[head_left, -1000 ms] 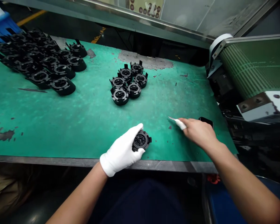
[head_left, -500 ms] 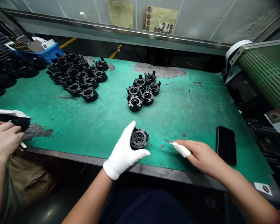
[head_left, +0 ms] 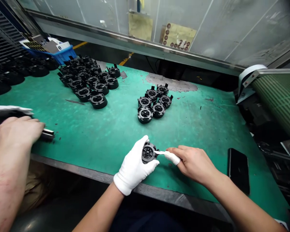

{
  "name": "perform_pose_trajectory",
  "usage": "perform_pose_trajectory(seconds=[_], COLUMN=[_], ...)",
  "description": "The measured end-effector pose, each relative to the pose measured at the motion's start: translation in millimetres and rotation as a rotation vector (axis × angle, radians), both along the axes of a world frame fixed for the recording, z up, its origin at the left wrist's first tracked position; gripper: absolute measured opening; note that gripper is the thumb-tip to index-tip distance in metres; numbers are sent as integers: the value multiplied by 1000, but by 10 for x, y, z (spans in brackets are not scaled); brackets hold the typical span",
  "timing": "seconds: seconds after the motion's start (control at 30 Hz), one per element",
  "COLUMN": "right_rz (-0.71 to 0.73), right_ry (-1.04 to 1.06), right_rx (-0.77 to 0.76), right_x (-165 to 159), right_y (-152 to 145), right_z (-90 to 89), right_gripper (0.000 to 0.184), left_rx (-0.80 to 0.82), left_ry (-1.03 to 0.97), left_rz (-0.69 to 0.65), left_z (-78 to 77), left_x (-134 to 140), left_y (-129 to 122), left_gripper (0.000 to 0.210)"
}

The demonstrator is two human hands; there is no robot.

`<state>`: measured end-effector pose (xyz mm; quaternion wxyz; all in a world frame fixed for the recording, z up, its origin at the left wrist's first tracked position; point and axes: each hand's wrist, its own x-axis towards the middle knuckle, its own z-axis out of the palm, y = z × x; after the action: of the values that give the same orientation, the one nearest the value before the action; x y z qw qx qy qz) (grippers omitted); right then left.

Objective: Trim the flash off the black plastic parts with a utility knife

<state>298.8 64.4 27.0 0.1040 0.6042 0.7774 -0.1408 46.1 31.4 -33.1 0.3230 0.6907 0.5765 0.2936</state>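
Observation:
My left hand (head_left: pixel 136 164), in a white glove, is wrapped round a round black plastic part (head_left: pixel 149 152) near the table's front edge, its ribbed face turned up. From the right, my right hand (head_left: pixel 193 161) grips a small knife (head_left: pixel 161 152); a white covering wraps one of its fingers. The thin pale blade reaches the right rim of the part; whether it touches cannot be made out. Several similar black parts (head_left: pixel 145 114) stand grouped on the green table (head_left: pixel 195 125) beyond my hands.
At the left a co-worker's hand (head_left: pixel 19 130) holds a tool over a dark piece. A larger cluster of black parts (head_left: pixel 98 100) and a blue bin (head_left: pixel 62 56) lie far left. A phone (head_left: pixel 238 170) rests at the right, near a green conveyor belt (head_left: pixel 277 93).
My right hand has moved left, bringing the knife up to the part in my left hand. The co-worker's hand at the left has shifted right. The camera view has turned slightly.

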Motion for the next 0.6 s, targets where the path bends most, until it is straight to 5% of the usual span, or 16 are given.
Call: perform_pose_trajectory(seconds=[0.13,0.27,0.4,0.6], right_rz=[-274,-225,-12,49], right_ry=[-151,-21,358,482], right_rx=[79,80,6,-36], right_x=[576,863,577,24], right_y=[158,-98,-505,-606], right_z=[1,-47,-154,-172], right_gripper=[51,51,44,43], left_rx=[-27,-107,-161,-56], left_ry=[19,81,98,27], left_rz=[-39,-228,-363,-178], left_z=[65,182,279,207], left_x=[-30,-126,-194,0], left_y=[44,117,135,14], left_gripper=[82,87,96,105])
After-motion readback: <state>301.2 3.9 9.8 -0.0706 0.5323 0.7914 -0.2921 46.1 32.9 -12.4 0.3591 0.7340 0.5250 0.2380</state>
